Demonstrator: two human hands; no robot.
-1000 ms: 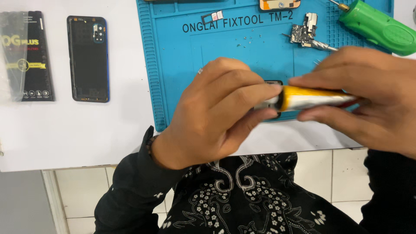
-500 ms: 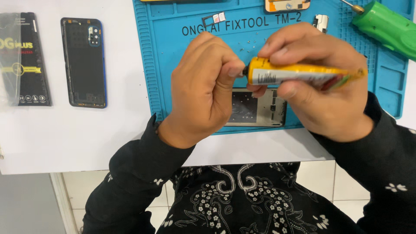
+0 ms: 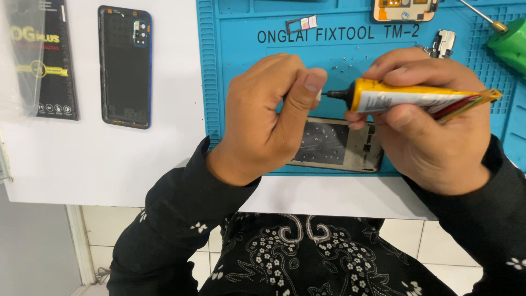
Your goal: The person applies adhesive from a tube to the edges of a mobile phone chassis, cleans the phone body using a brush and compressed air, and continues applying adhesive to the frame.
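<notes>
While the yellow glue tube (image 3: 416, 98) lay half hidden under the hands a second ago, it now sits raised and in plain sight, its black nozzle (image 3: 337, 94) brought up to the left hand's fingertips; judging from that, the cap or tip is being worked. The tube's long axis runs nearly level, side to side, nozzle pointing toward the left hand, crimped tail trailing out past the right. The right hand (image 3: 427, 131) is clamped round the tube's body; the left hand (image 3: 268, 115) is curled shut, thumb and forefinger pinched at the nozzle end, though what they grip is too small to tell. Just beneath both hands lies an opened phone frame (image 3: 334, 145) on the blue work mat (image 3: 230, 82). Well off beyond the left hand, a dark phone back cover (image 3: 125, 67) rests on the white table (image 3: 98, 164)
</notes>
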